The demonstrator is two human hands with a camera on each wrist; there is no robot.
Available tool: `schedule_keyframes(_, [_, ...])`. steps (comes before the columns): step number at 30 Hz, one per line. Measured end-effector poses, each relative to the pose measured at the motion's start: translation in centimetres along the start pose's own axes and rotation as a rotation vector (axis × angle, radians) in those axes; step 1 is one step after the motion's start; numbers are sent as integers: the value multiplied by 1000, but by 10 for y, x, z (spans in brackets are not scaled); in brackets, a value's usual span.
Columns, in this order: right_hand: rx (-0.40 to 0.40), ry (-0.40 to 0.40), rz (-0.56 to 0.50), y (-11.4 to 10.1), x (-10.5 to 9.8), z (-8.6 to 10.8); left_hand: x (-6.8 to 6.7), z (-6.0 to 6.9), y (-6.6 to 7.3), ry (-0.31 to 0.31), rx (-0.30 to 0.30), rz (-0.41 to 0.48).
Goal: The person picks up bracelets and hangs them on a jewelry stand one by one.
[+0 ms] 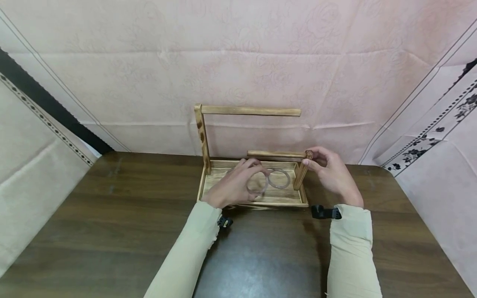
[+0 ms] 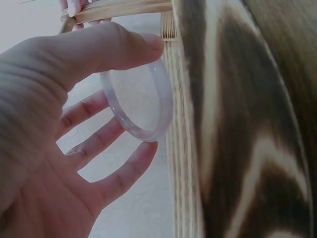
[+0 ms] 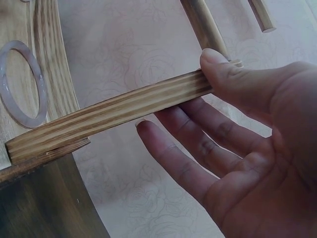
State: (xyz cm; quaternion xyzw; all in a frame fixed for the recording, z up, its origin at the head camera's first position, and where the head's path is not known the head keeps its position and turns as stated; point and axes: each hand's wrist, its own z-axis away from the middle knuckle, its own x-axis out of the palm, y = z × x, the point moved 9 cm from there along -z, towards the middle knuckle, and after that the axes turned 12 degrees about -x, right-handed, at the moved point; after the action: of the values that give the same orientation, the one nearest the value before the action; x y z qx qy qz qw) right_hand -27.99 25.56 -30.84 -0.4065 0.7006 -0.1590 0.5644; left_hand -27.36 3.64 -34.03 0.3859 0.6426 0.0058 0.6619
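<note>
Beneath the left thumb, a pale translucent bangle [image 2: 164, 96] is pinched near its top edge. The other fingers of the left hand [image 1: 236, 182] extend loosely below and behind it, one fingertip at its lower rim; the index finger's contact is hidden. Just beyond these fingertips, on the right-hand side, a second bangle [image 3: 41, 91] lies in the wooden tray [image 1: 268, 204]. The right hand [image 1: 333, 174] grasps the top of the short post [image 3: 119, 106], thumb over one face and fingers against the other. From that grasp a short rod [image 1: 275, 154] runs across toward the left hand, its free end just past the left knuckles. Farther off, beyond the left fingers, stands the tall post [image 1: 203, 136] with its upper rod [image 1: 251, 111].

The step in hand appears to be handling one bangle while the stand is steadied. Good practice: pinch the rim alone, leaving its hole unobstructed; brace the post without pulling it sideways; and guide the bangle clear of its neighbour, since a knock might chip either.
</note>
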Motion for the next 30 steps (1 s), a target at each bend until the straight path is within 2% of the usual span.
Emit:
schedule_keyframes(10, [-12,-6,12,-5,-4,0,-11,3,0,-18,-12,19])
schedule_keyframes(19, [-6,-10,8,-1,-1,1,-14,8,-9,-57,-93,35])
schedule_keyframes(25, [-16,-7,-7,-2,0,0,-15,9,-13,-70,-119,71])
schedule_keyframes(30, [-35,3,-12,-4,0,-1,-17,10,-18,-72,-148,60])
